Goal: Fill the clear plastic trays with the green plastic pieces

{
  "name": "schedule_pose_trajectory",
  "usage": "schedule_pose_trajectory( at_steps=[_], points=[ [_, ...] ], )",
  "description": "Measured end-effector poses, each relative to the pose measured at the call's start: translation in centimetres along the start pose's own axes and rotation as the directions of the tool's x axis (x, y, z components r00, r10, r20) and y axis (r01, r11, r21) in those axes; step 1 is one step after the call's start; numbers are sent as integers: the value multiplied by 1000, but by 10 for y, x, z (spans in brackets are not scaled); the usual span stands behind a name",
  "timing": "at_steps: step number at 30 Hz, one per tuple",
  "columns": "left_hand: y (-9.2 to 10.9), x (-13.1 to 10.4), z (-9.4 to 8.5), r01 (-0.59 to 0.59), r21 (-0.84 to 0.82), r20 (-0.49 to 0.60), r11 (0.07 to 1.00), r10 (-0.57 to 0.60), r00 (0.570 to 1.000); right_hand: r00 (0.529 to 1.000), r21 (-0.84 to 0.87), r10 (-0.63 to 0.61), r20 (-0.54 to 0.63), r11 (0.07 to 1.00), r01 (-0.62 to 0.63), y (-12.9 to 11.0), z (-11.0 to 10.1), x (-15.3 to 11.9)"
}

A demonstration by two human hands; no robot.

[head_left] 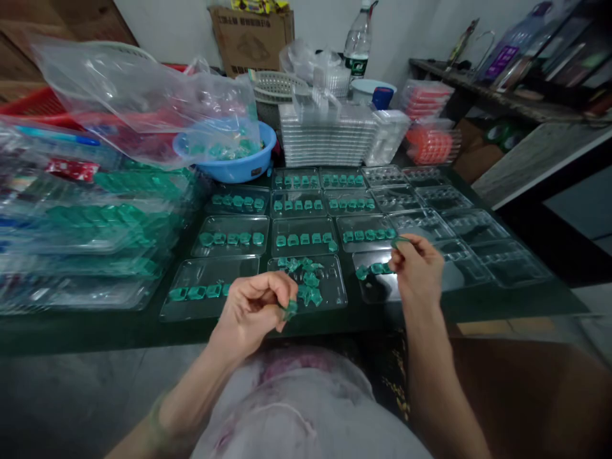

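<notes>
My left hand (255, 312) is closed on a small green translucent piece (289, 310), over the front edge of a clear tray (337, 280) that holds a loose heap of such pieces (310, 280). Farther right, my right hand (417, 264) pinches another green piece (398, 241) above the front tray (370, 294), where a short row of pieces (375, 269) lies. Behind stand more clear trays, many with a row of green pieces (299, 240). Trays on the right side (514, 262) show no green pieces.
Stacked packs of green pieces (105, 220) fill the left side. Behind them are a blue bowl (234, 169) of green pieces and a plastic bag (153, 95). Stacked clear trays (327, 137), a bottle (358, 41) and orange packs (430, 145) stand at the back.
</notes>
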State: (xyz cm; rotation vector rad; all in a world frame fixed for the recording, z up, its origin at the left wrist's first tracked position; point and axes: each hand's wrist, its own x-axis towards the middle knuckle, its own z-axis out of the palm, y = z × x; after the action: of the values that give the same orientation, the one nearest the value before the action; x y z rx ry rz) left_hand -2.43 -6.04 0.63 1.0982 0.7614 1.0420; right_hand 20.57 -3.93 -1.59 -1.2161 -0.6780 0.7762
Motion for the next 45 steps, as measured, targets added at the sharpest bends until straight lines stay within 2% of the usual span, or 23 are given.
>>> schedule_pose_trajectory(
  at_steps=[2, 4, 6, 8, 10, 12, 14, 16, 18, 22, 25, 27, 30, 33, 35, 36, 39, 41, 43, 45],
  points=[
    [2, 2, -2, 89, -22, 15, 996, -88, 996, 993, -45, -22, 112, 999, 27, -4, -5, 3],
    [0, 9, 3, 208, -98, 103, 973, -198, 975, 972, -87, 6, 237, 996, 15, -6, 1, -8],
    [-3, 18, 12, 305, -201, 194, 931, -267, 944, 965, -83, 31, 260, 996, -10, -5, 12, -24],
    [-7, 25, 23, 322, -240, 197, 916, -279, 940, 969, -74, 33, 245, 997, -16, -5, 22, -38],
    [-12, 28, 31, 258, -174, 126, 950, -238, 963, 964, -77, 36, 263, 997, -16, -5, 25, -47],
    [-16, 28, 34, 148, -68, 83, 987, -142, 986, 945, -62, 62, 320, 997, -45, -5, 23, -49],
    [-18, 25, 34, 43, 9, 122, 999, -44, 992, 905, -33, 123, 408, 992, -120, -5, 19, -49],
    [-19, 21, 32, -19, 75, 204, 997, 3, 979, 855, -4, 197, 480, 975, -222, -2, 16, -48],
    [-20, 19, 30, -40, 137, 240, 990, 6, 971, 815, 16, 260, 518, 950, -313, 1, 14, -47],
    [-20, 20, 31, -57, 228, 139, 972, 26, 990, 756, 41, 337, 561, 901, -431, 3, 14, -50],
    [-19, 22, 33, -85, 282, 102, 955, 59, 993, 720, 36, 339, 605, 892, -450, 0, 9, -52],
    [-18, 23, 32, -106, 344, 67, 933, 88, 994, 748, 29, 317, 582, 912, -409, -3, 5, -53],
    [-19, 26, 31, -197, 526, 49, 828, 201, 978, 834, 19, 265, 484, 949, -313, -6, 0, -55],
    [-22, 26, 32, -337, 644, 186, 687, 287, 940, 879, -9, 227, 419, 969, -247, -6, 0, -58],
    [-23, 26, 35, -377, 653, 253, 657, 281, 926, 889, -28, 225, 399, 972, -234, -5, 2, -59],
    [-23, 25, 37, -365, 650, 249, 666, 268, 931, 890, -26, 227, 397, 971, -236, -4, 3, -59],
    [-21, 24, 40, -198, 584, 141, 787, 142, 980, 892, 8, 210, 401, 972, -233, 0, 2, -60],
    [-20, 25, 41, -50, 450, 84, 892, 14, 996, 897, -10, 181, 402, 981, -194, 0, -1, -60],
    [-21, 26, 42, 95, 274, 53, 957, -113, 992, 905, -70, 145, 401, 989, -127, 0, -5, -60],
    [-23, 29, 44, 212, 122, 26, 969, -217, 976, 912, -128, 91, 400, 991, -43, -1, -8, -61]
  ],
)
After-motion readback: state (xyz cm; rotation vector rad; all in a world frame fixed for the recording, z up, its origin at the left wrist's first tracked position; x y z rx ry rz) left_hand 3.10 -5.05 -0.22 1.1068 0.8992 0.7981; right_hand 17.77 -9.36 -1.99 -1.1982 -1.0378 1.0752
